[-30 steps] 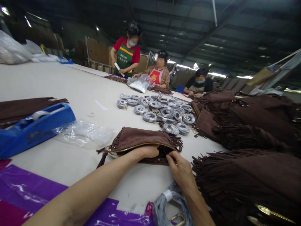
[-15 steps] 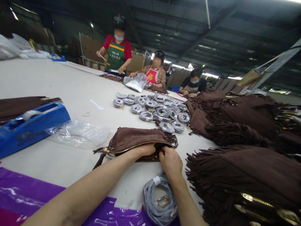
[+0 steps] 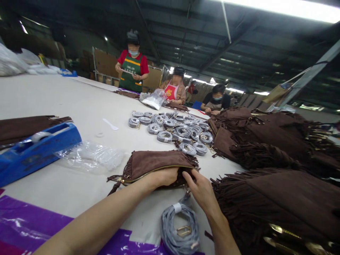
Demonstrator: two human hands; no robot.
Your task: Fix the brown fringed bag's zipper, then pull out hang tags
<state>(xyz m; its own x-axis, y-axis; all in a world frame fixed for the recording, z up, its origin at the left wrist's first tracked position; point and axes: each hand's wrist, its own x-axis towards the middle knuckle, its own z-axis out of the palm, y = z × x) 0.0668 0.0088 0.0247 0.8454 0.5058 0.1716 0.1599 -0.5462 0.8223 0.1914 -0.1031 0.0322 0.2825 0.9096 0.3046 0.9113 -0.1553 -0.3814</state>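
Grip: left hand curled over the front lip of the bag, fingertips hidden inside its mouth; right hand pinching the same lip at its right end.
Bag position: flat on the table, just beyond both hands and touching them.
Long axis: zip runs left to right, crosswise to the forearms.
Hand placement: left at mid-mouth, right at the corner.
Surroundings: coiled strap just beside the right wrist; pile of bags to the right; tape dispenser well apart, left.

Matt brown suede bag, brass zip
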